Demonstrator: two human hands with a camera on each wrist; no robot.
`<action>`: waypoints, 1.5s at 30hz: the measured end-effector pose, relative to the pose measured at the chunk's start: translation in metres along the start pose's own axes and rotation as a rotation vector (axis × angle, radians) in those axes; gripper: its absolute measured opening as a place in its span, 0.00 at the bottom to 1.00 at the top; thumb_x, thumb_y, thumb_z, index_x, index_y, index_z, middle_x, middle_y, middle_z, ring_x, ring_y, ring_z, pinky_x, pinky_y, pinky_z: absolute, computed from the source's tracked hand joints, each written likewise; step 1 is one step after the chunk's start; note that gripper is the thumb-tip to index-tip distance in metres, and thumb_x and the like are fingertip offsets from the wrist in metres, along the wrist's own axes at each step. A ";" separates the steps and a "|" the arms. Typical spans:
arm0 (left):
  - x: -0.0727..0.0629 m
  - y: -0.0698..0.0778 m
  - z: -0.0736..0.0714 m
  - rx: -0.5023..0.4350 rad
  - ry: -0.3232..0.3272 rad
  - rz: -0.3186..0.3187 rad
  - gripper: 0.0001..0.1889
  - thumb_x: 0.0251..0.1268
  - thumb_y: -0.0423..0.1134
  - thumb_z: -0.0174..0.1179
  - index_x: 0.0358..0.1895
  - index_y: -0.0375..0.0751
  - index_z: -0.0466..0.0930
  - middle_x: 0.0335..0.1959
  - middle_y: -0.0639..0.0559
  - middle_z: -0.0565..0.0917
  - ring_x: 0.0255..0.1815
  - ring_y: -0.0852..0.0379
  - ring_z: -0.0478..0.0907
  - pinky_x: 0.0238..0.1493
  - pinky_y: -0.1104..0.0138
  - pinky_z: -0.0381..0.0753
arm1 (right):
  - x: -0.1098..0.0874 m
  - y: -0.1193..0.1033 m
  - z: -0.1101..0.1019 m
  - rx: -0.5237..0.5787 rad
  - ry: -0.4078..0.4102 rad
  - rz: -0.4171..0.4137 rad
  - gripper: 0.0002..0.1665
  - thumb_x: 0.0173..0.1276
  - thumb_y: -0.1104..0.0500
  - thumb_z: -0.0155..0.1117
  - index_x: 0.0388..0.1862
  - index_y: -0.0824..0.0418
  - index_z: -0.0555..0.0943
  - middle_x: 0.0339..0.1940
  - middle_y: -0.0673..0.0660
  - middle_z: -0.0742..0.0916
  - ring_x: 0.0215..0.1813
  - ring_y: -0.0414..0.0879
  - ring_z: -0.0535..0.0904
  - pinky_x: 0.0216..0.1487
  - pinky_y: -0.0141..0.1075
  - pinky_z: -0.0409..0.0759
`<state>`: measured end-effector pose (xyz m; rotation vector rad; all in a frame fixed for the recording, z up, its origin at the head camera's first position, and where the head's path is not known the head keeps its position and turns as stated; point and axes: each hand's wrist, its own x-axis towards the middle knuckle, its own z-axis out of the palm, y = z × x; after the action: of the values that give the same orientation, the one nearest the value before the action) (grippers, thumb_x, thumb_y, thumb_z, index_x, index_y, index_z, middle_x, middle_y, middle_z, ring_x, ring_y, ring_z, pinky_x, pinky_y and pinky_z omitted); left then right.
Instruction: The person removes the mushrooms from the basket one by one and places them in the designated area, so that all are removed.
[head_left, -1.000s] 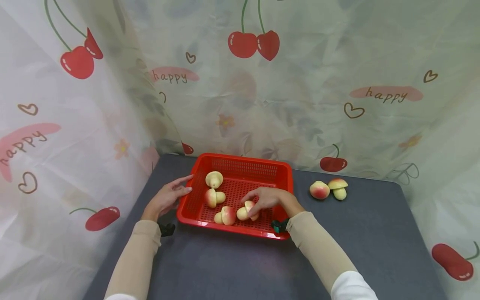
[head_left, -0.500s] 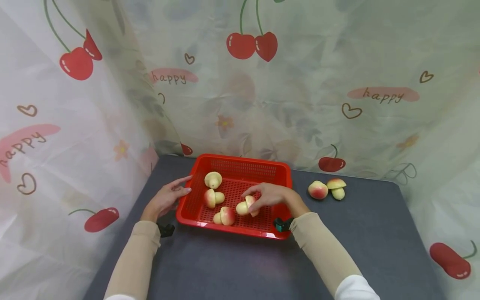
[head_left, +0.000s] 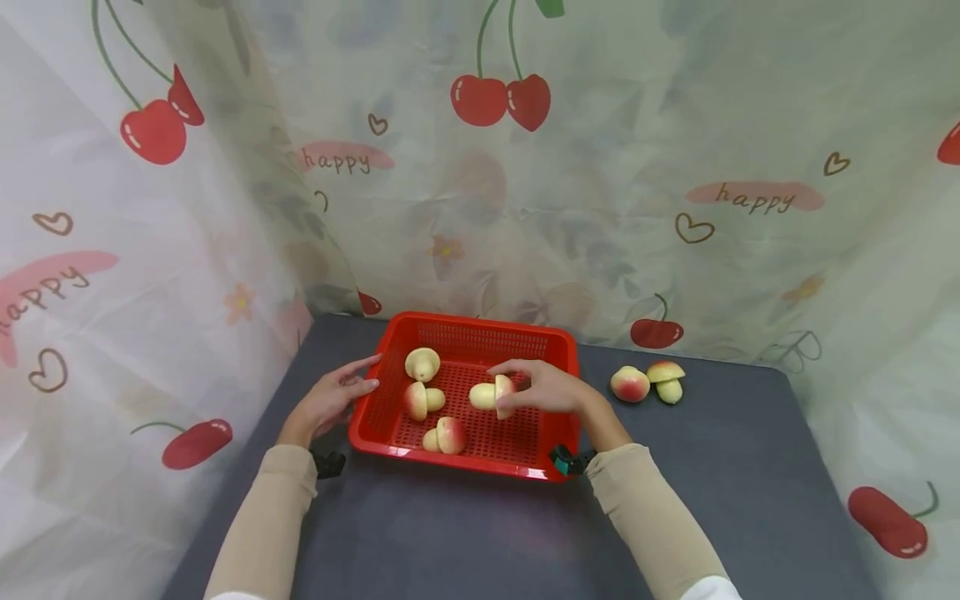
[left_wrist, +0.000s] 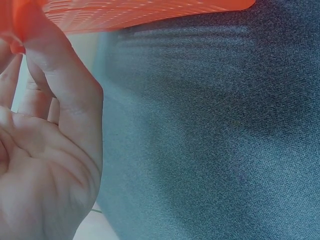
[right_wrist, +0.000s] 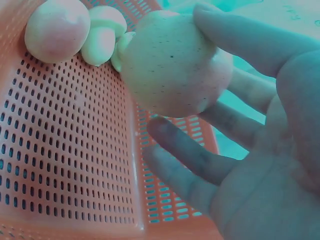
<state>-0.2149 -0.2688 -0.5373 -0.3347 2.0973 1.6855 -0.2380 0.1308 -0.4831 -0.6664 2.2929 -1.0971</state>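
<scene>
In the head view, my left hand is at the left side of a red plastic basket, and the left wrist view shows its thumb and fingers pinching the rim. My right hand reaches over the basket and grips a mushroom by its cap, the pale stem pointing left. Close up in the right wrist view, the rounded speckled cap sits between thumb and fingers. Three more mushrooms lie in the basket's left half: one at the back, one in the middle and one at the front.
Two more mushrooms, one showing a round blushed cap and one with its stem out, lie on the dark table right of the basket. A printed cherry curtain closes off the back and sides.
My right hand has lifted the mushroom a little and drawn it away from the front mushroom, toward the back of the basket. My left hand stays at the rim.
</scene>
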 end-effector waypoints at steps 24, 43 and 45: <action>-0.003 -0.001 0.001 -0.004 0.004 0.021 0.32 0.72 0.50 0.63 0.77 0.66 0.64 0.51 0.44 0.82 0.47 0.50 0.87 0.48 0.52 0.90 | -0.035 0.013 0.005 0.087 0.350 0.008 0.35 0.68 0.44 0.70 0.73 0.44 0.72 0.73 0.54 0.75 0.60 0.55 0.81 0.55 0.46 0.83; -0.004 0.001 0.001 0.022 0.003 0.022 0.33 0.73 0.50 0.62 0.78 0.66 0.62 0.52 0.43 0.81 0.47 0.49 0.86 0.48 0.51 0.90 | -0.056 0.041 -0.006 0.176 0.530 0.001 0.37 0.70 0.48 0.71 0.74 0.52 0.70 0.68 0.61 0.74 0.55 0.58 0.79 0.50 0.38 0.80; -0.005 0.002 0.000 0.022 0.001 0.019 0.33 0.74 0.50 0.61 0.79 0.65 0.62 0.53 0.43 0.81 0.48 0.50 0.86 0.48 0.51 0.90 | -0.059 0.042 -0.008 0.179 0.539 0.009 0.38 0.71 0.48 0.70 0.76 0.53 0.68 0.69 0.61 0.73 0.56 0.58 0.80 0.51 0.39 0.81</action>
<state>-0.2116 -0.2684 -0.5336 -0.3094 2.1245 1.6727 -0.2070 0.1945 -0.4989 -0.3119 2.5791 -1.6091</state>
